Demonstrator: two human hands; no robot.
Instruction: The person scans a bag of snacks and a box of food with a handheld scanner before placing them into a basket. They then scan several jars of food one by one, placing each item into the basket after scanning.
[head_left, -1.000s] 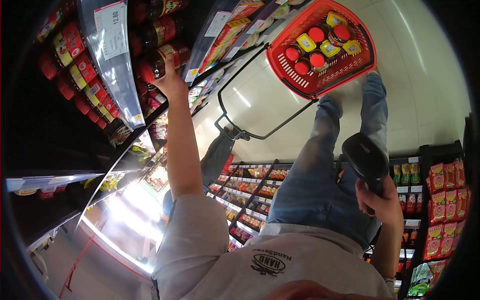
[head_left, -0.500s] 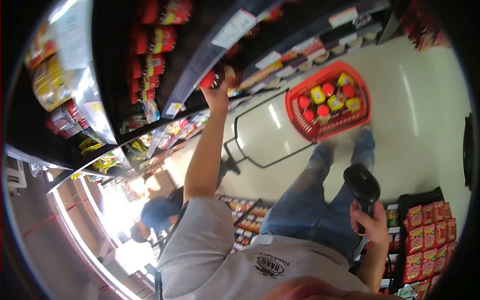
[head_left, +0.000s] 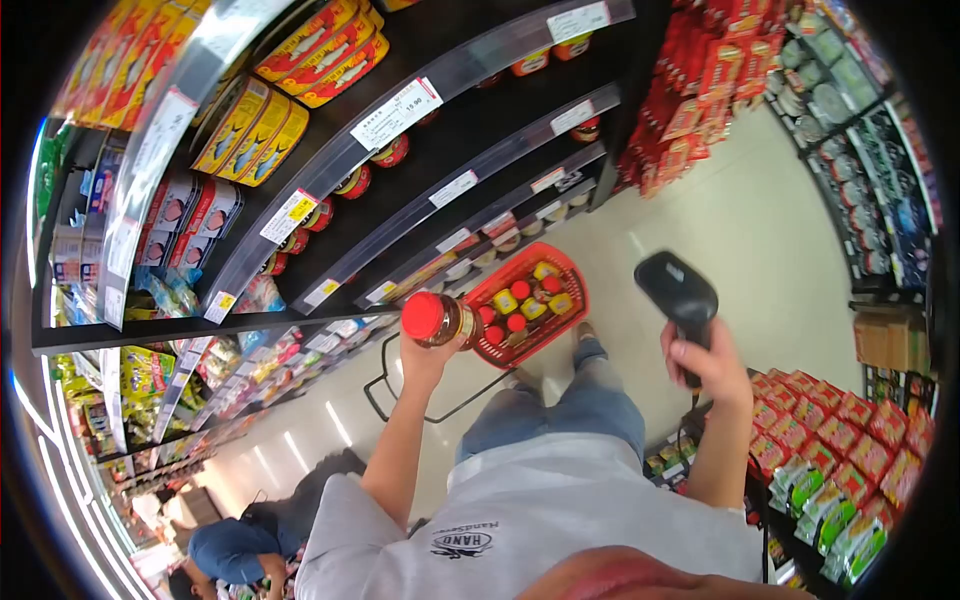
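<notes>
My left hand (head_left: 424, 362) is closed round a glass jar (head_left: 452, 322) with a red lid and dark contents, held out in front of the shelves. The jar's lid faces up and to the left. In my right hand (head_left: 715, 368) is a black handheld barcode scanner (head_left: 676, 288), gripped by its handle with the head pointing away from me. Beyond the jar, a red shopping basket (head_left: 575, 313) stands on the floor near my feet, holding several jars with red lids and yellow-topped containers. From this angle, the jar partly overlaps the basket's near-left side.
Shelves with price tags (head_left: 396, 112) run along the left, carrying yellow tins (head_left: 250, 130) and red-lidded jars (head_left: 390, 152). Red packets (head_left: 690, 100) hang at the shelf end. A display of red packs (head_left: 840, 425) is at right. Another person (head_left: 236, 550) bends at lower left.
My left hand has brought the jar away from the shelf and lower, nearer the basket. The scanner is still in my right hand. My view has turned, showing more of the shelves.
</notes>
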